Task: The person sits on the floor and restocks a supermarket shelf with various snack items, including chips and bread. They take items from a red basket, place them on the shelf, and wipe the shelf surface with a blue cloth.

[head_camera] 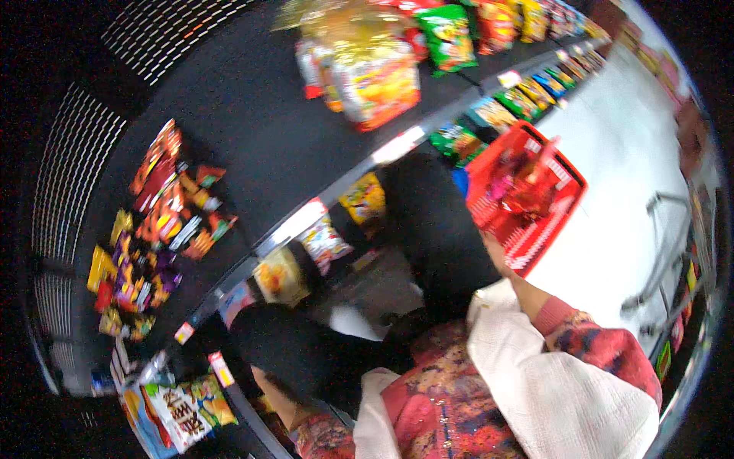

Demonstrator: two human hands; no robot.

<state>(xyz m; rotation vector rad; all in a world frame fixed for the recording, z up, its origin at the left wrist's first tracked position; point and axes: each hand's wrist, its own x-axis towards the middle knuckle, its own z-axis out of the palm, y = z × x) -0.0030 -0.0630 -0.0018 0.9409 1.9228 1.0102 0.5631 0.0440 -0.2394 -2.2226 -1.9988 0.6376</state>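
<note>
Only the edge of my right hand (496, 252) shows, blurred, between my black-trousered knee and the near side of a red plastic shopping basket (524, 259); whether it grips anything cannot be seen. Inside the basket lies a shiny red package (524, 198). My left forearm reaches up along my other leg at the lower left, but the left hand is out of sight. Before me runs a dark store shelf (252, 137) with orange snack bags (163, 201), purple-and-black packets (137, 269) and a large clear-and-gold bag (375, 80) on it.
Green, red and yellow snack bags (447, 37) stand along the shelf's far end. A lower shelf holds a yellow packet (364, 198), a pale packet (281, 275) and several others. White floor (602, 229) lies at the right, with a grey metal frame (668, 246). More packets (183, 413) sit lower left.
</note>
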